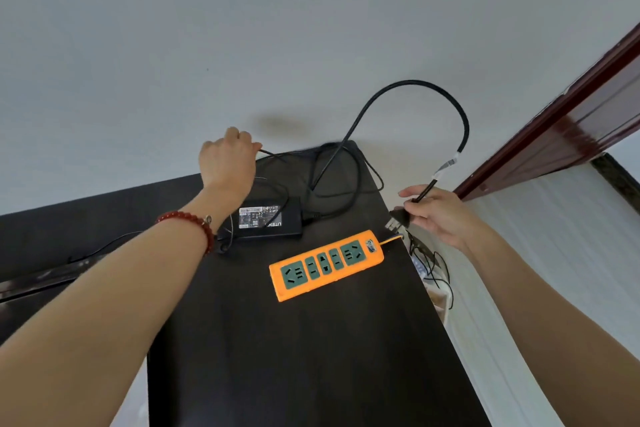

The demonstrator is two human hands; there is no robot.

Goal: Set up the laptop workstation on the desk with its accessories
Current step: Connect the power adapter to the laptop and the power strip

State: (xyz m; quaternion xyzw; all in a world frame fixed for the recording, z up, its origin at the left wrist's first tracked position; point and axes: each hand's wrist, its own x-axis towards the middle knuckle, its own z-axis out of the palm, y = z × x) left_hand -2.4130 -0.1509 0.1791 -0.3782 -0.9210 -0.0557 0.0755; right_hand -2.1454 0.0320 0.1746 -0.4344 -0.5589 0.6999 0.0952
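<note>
A black power adapter brick lies label-up on the dark desk. Its thick black mains cable arcs up over the desk's far right corner. My right hand grips the cable's black three-pin plug, held just above the right end of an orange power strip with green sockets. My left hand pinches the adapter's thin cable at the far edge of the desk. More cable lies coiled behind the brick.
A pale wall rises behind the desk. A dark red door frame runs diagonally at the right. Loose cables hang off the desk's right edge. A dark strip lies at the left.
</note>
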